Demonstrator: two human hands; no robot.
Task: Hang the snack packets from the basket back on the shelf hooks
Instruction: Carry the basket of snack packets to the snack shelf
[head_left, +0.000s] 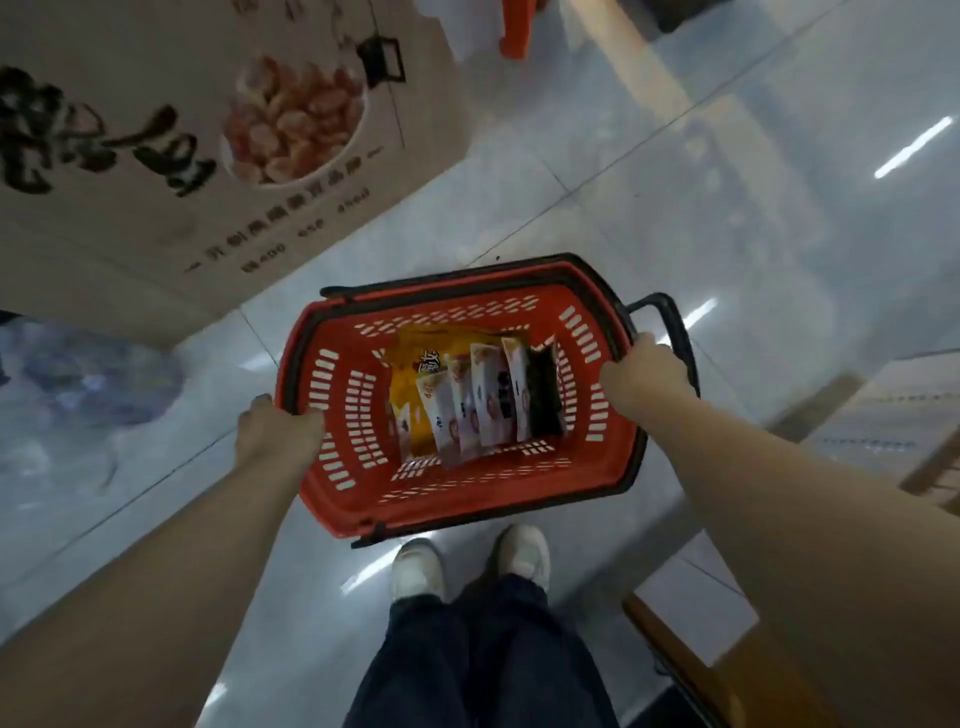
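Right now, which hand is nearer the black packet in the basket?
Right. The right hand grips the basket rim beside the black packet; the left hand grips the opposite rim.

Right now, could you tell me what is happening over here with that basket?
A person is holding a red shopping basket by its rim, the left hand gripping one short side and the right hand the other. The basket is over a glossy tiled floor, just ahead of the person's white shoes. Several snack packets still lie inside it, so none of these has been hung yet. No shelf hooks are in view; a printed snack display board stands to the left.
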